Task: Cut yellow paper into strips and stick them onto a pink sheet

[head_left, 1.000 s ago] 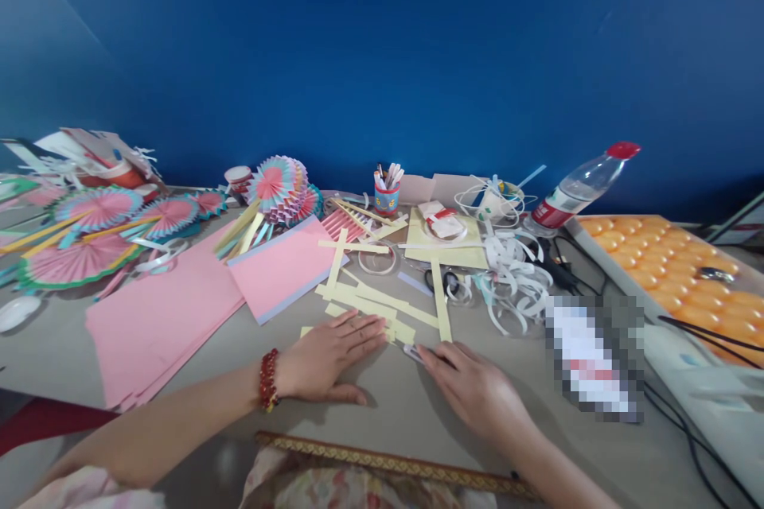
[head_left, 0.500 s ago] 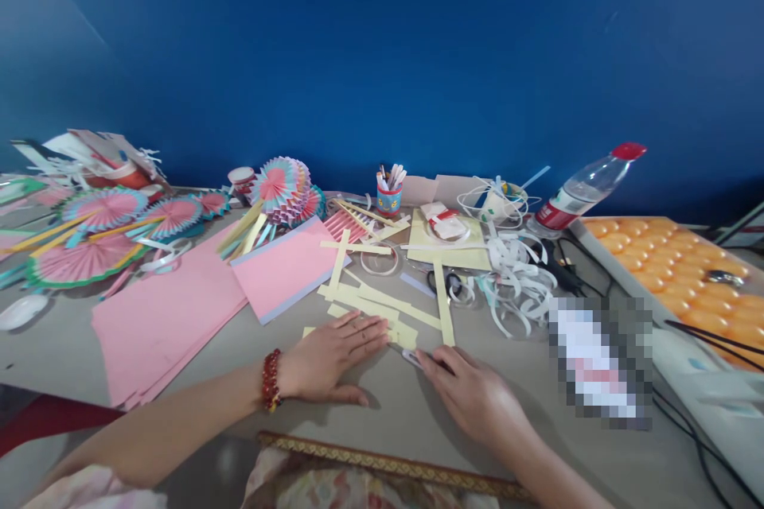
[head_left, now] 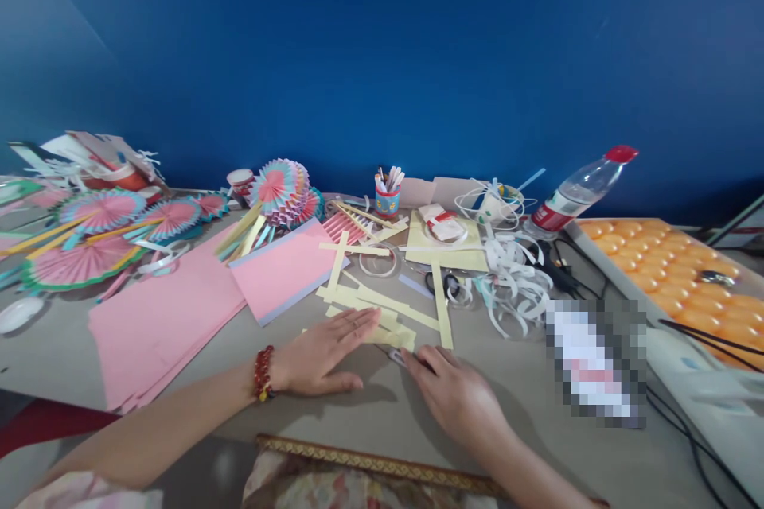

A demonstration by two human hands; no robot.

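Note:
My left hand [head_left: 325,354] is spread over the near end of the pale yellow paper strips [head_left: 397,310], fingers extended and holding nothing. A wider shadow beneath it suggests its palm is off the table. My right hand [head_left: 457,394] is closed around a small white utility knife [head_left: 395,356], whose thin tip points left toward the strips' near edge. Most of the knife's handle is hidden in my fingers. A pink sheet with lilac edges [head_left: 286,270] lies beyond my left hand. Black-handled scissors [head_left: 445,284] lie past the strips.
Pink sheets [head_left: 167,318] and folded paper fans [head_left: 89,254] cover the left side. At the back stand a pen cup [head_left: 387,201] and a leaning bottle [head_left: 576,195]. Curled white strips [head_left: 519,282] and an orange padded surface [head_left: 668,258] are at right. A patterned strip [head_left: 370,461] runs along the front.
My left hand has shifted slightly left and seems to have risen from the strips. My right hand has moved left with the utility knife, close to my left fingers.

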